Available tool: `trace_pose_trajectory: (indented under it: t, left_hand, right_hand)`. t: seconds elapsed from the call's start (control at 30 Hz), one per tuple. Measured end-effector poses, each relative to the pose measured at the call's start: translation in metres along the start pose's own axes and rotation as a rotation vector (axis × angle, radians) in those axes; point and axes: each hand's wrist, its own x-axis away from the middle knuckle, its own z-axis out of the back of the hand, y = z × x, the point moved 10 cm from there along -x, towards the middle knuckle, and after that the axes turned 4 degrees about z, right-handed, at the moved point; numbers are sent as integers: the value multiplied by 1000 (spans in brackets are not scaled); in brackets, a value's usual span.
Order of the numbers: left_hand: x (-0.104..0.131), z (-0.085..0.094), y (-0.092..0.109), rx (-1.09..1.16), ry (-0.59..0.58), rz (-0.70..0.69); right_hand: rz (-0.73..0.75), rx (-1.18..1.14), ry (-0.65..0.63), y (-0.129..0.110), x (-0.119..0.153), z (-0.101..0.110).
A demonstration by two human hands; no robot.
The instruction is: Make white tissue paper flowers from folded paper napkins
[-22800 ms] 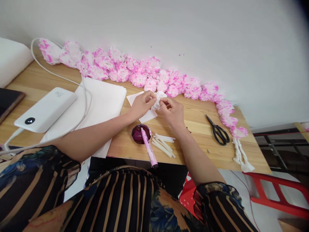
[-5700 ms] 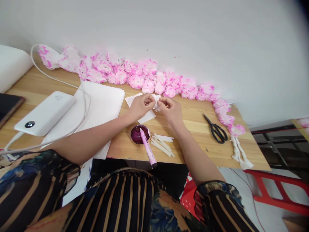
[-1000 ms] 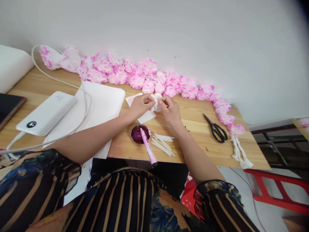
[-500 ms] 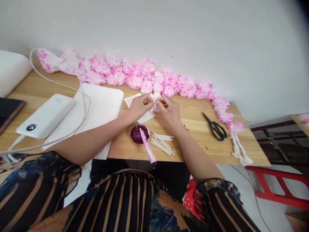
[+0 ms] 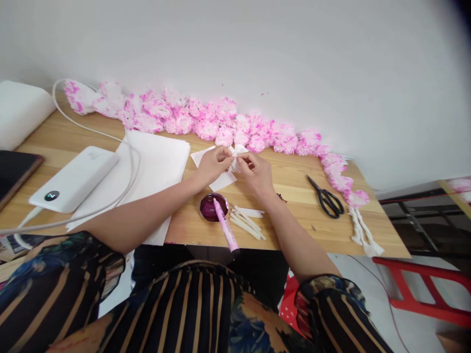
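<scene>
Between my two hands is a white paper flower [image 5: 240,149], its thin layers ruffled and free of pink. My left hand [image 5: 215,165] pinches its left side with thumb and forefinger. On the other side, my right hand [image 5: 256,170] pinches it the same way. White paper pieces [image 5: 223,181] lie on the table beneath and beside the hands. Nearer me is a small dark bowl [image 5: 206,212] with purple inside, and a pink marker [image 5: 225,226] leans across its rim. Several thin white sticks [image 5: 247,221] lie to the right of the bowl.
A long row of pink and white paper flowers [image 5: 206,128] runs along the wall. Black scissors [image 5: 327,198] lie on the right. At left are a stack of white paper [image 5: 156,147], a white power bank [image 5: 75,177] with its cable, and a dark phone [image 5: 16,174].
The white paper between my fingers has shifted and its ruffles show in a different shape. Both hands keep their pinch. The whole view has tilted slightly.
</scene>
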Motion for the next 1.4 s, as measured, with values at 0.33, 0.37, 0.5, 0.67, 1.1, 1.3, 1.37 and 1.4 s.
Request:
trace_pose_trajectory:
  t: [0.33, 0.37, 0.5, 0.67, 1.1, 1.3, 1.37, 1.4]
  left_hand:
    - [1, -1, -1, -43, 8, -7]
    - [3, -1, 2, -95, 8, -30]
    - [8, -3, 12, -192, 8, -107]
    - [6, -2, 9, -197, 8, -95]
    - [2, 0, -1, -54, 18, 9]
    - [7, -2, 9, -148, 8, -78]
    - [7, -2, 8, -176, 10, -71]
    - [7, -2, 7, -193, 11, -68]
  right_hand:
    - [-162, -170, 9, 19, -2, 1]
    - [-136, -132, 20, 15, -2, 3]
    - [-2, 9, 30, -1, 0, 6]
    - [104, 110, 22, -10, 2, 4]
    - [-197, -223, -2, 22, -1, -2]
    - [-36, 5, 30, 4, 0, 6]
    - [23, 64, 23, -1, 1, 5]
    - [53, 84, 16, -3, 1, 4]
